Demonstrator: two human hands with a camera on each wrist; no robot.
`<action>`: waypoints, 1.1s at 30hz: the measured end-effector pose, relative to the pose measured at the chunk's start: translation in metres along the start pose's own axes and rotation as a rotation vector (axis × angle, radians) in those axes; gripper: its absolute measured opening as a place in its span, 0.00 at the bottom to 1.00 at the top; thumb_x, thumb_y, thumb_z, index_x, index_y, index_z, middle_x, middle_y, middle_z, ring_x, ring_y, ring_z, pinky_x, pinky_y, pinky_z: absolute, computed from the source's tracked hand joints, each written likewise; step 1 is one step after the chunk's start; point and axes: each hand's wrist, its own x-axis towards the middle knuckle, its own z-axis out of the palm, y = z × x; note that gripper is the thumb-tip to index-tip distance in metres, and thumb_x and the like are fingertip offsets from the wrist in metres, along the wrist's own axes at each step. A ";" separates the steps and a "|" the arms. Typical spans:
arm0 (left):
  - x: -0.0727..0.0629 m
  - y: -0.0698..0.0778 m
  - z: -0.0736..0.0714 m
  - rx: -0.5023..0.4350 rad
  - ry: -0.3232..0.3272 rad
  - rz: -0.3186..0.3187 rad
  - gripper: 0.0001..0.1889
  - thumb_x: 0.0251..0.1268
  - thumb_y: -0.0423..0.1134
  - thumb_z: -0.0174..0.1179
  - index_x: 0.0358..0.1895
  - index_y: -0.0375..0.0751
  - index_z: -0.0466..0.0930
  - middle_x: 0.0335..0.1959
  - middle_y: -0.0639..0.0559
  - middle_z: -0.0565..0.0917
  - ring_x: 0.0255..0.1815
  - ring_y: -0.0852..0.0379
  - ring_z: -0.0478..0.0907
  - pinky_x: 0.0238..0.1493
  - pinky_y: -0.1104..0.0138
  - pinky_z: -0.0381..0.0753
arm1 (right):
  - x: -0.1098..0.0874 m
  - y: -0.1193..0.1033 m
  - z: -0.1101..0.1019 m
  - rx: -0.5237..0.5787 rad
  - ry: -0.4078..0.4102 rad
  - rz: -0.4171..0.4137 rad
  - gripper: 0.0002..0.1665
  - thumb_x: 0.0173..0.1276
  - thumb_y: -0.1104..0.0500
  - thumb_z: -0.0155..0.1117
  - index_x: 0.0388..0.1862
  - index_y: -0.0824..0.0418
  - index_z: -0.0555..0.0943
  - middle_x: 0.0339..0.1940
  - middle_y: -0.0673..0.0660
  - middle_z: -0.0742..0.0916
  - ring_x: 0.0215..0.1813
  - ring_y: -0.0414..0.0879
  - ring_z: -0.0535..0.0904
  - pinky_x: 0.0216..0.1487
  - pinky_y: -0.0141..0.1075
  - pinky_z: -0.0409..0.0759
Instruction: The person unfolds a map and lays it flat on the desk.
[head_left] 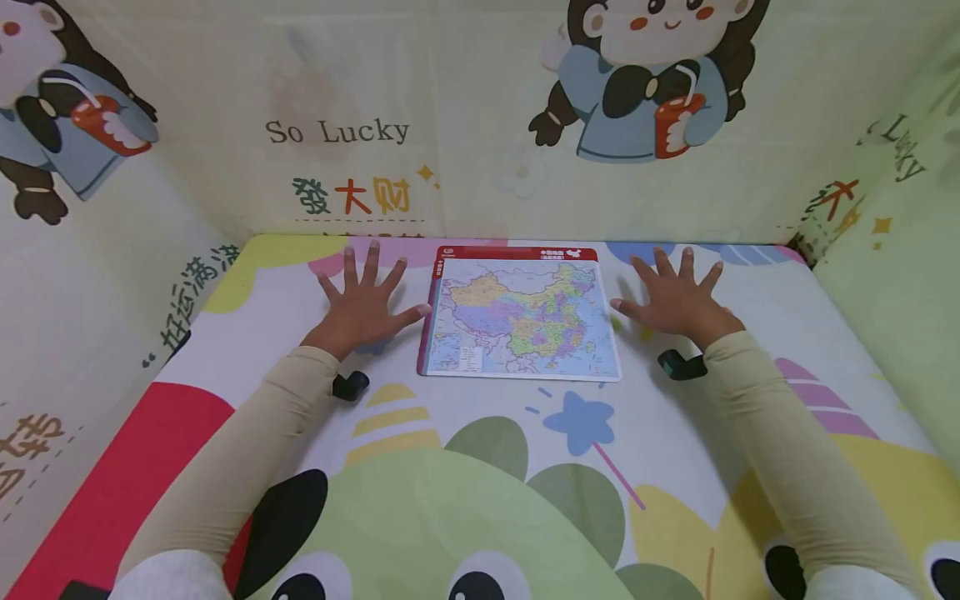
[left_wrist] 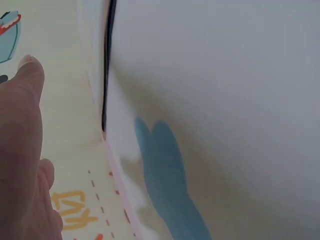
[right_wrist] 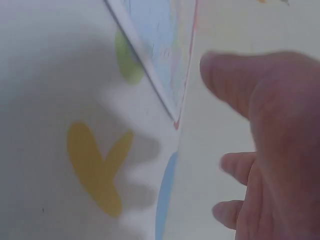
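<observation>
A flat map board (head_left: 517, 312) with a red top band and a coloured map lies on the patterned tablecloth, between the two hands. To its left is my left hand (head_left: 363, 304), fingers spread and straight, holding nothing; its thumb tip comes close to the board's left edge. On the other side my right hand (head_left: 678, 300) spreads its fingers too, also holding nothing, the thumb pointing at the board's right edge. In the right wrist view a corner of the map board (right_wrist: 160, 55) shows apart from the right thumb (right_wrist: 230, 75). The left wrist view shows the board's dark edge (left_wrist: 107, 65) beyond the left thumb.
The tablecloth (head_left: 480, 500) carries cartoon prints, among them a green figure and a blue star. Behind the table hangs a cream cloth (head_left: 480, 108) with monkey figures and lettering. Dark wrist camera mounts (head_left: 682, 364) sit beneath both wrists.
</observation>
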 end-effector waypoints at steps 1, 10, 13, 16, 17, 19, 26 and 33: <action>0.000 0.002 0.000 0.005 -0.001 0.008 0.54 0.53 0.83 0.36 0.79 0.56 0.39 0.76 0.45 0.19 0.71 0.35 0.11 0.56 0.27 0.20 | 0.000 -0.001 0.000 -0.001 0.002 -0.005 0.57 0.65 0.25 0.45 0.79 0.61 0.46 0.76 0.75 0.44 0.70 0.78 0.23 0.54 0.74 0.15; -0.003 0.007 0.001 -0.054 -0.054 0.061 0.45 0.67 0.69 0.45 0.79 0.50 0.42 0.78 0.38 0.28 0.74 0.34 0.18 0.69 0.36 0.33 | -0.004 -0.017 0.005 0.088 0.027 -0.089 0.45 0.72 0.40 0.53 0.77 0.65 0.55 0.78 0.68 0.51 0.75 0.71 0.32 0.62 0.70 0.21; -0.005 0.010 0.003 -0.095 -0.083 0.077 0.41 0.71 0.62 0.47 0.79 0.48 0.43 0.78 0.38 0.30 0.75 0.35 0.21 0.70 0.38 0.34 | -0.006 -0.023 0.010 0.135 0.018 -0.121 0.43 0.73 0.43 0.54 0.77 0.66 0.56 0.78 0.66 0.52 0.77 0.66 0.33 0.66 0.68 0.25; -0.006 0.014 0.006 -0.133 -0.098 0.115 0.38 0.73 0.57 0.46 0.79 0.46 0.45 0.78 0.39 0.33 0.76 0.36 0.23 0.70 0.38 0.35 | -0.008 -0.027 0.015 0.182 0.016 -0.140 0.42 0.73 0.45 0.55 0.77 0.66 0.56 0.79 0.65 0.53 0.78 0.62 0.34 0.68 0.66 0.28; -0.007 0.016 0.007 -0.142 -0.098 0.125 0.37 0.73 0.56 0.47 0.79 0.46 0.46 0.79 0.39 0.34 0.76 0.37 0.24 0.70 0.38 0.36 | -0.008 -0.029 0.016 0.194 0.018 -0.147 0.42 0.73 0.46 0.55 0.77 0.66 0.56 0.78 0.65 0.53 0.78 0.62 0.34 0.69 0.65 0.29; -0.009 0.021 0.009 -0.155 -0.101 0.142 0.37 0.73 0.55 0.48 0.79 0.47 0.46 0.79 0.41 0.35 0.76 0.38 0.24 0.71 0.39 0.37 | -0.008 -0.031 0.019 0.211 0.020 -0.166 0.42 0.73 0.46 0.55 0.76 0.67 0.56 0.78 0.65 0.54 0.78 0.61 0.35 0.70 0.64 0.30; -0.012 0.037 0.014 -0.196 -0.116 0.149 0.42 0.68 0.56 0.56 0.79 0.47 0.47 0.80 0.46 0.35 0.78 0.45 0.26 0.73 0.48 0.40 | -0.006 -0.035 0.024 0.241 0.019 -0.204 0.42 0.74 0.48 0.54 0.77 0.68 0.54 0.79 0.64 0.53 0.78 0.60 0.38 0.72 0.60 0.33; -0.012 0.047 0.011 -0.265 -0.111 0.235 0.44 0.68 0.60 0.54 0.78 0.43 0.46 0.79 0.43 0.37 0.78 0.47 0.27 0.74 0.51 0.37 | -0.009 -0.036 0.029 0.298 -0.008 -0.227 0.43 0.75 0.47 0.54 0.78 0.68 0.50 0.79 0.64 0.51 0.79 0.58 0.37 0.73 0.58 0.40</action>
